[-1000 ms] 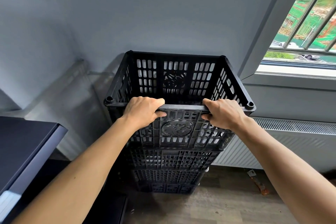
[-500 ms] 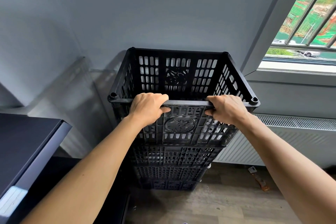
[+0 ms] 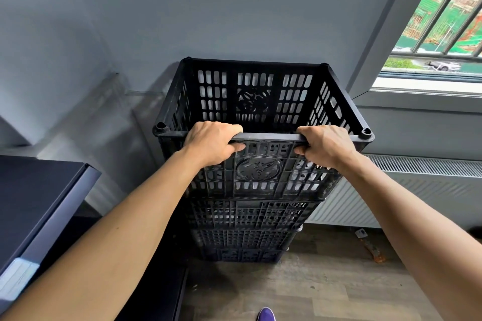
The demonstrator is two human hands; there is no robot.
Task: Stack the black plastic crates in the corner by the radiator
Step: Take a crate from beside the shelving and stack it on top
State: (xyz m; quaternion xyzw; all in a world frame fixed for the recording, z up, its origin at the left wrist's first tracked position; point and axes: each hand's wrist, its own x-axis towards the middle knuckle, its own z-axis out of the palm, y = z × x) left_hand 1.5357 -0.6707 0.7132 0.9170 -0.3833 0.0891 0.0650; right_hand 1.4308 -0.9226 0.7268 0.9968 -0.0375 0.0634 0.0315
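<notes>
The top crate [image 3: 260, 190] sits on a stack of lower crates [image 3: 247, 232] on the wood floor [image 3: 313, 292], backed up against the grey wall [image 3: 234, 8], with the radiator [image 3: 417, 190] just off to the right. The left hand [image 3: 208, 142] and right hand [image 3: 326, 144] both clamp its near rim, fingers curled over the top and thumbs hooked under the front. Looking in, you only get the slotted walls, since the near rim hides the bottom.

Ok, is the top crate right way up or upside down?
Right way up. The top crate shows its open mouth and inner far wall from above; the left hand and right hand grip its near rim.
</notes>
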